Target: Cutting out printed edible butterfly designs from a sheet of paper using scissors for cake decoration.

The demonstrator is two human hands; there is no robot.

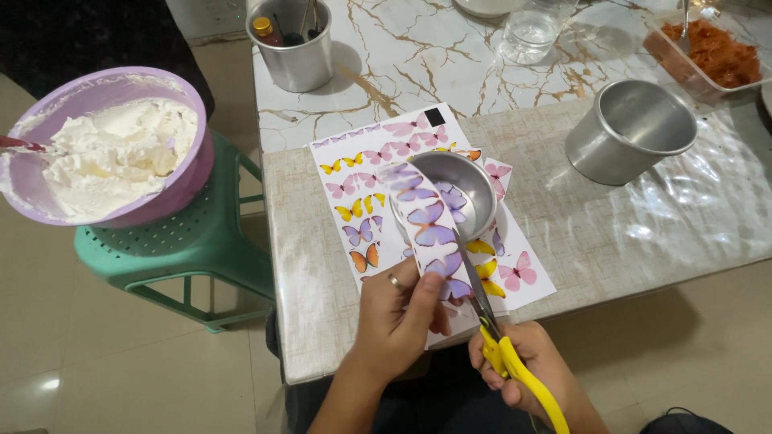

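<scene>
Butterfly strip (pixel 426 229) in left hand (pixel 394 317) — scissors (pixel 498 337) cutting, bowl (pixel 454 189) behind.

Bright, even indoor light, sharp focus, soft shadows, glare on the plastic sheet (pixel 691 201).

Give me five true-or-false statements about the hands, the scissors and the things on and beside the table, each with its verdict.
1. The left hand holds a strip of paper printed with butterflies. True.
2. The right hand holds scissors with red handles. False: the scissors have yellow handles.
3. A small metal bowl sits on the butterfly sheet. True.
4. The purple bowl of white cream stands on the marble table. False: it rests on the green plastic stool beside the table.
5. The round metal tin to the right is full of cream. False: it is empty.
</scene>
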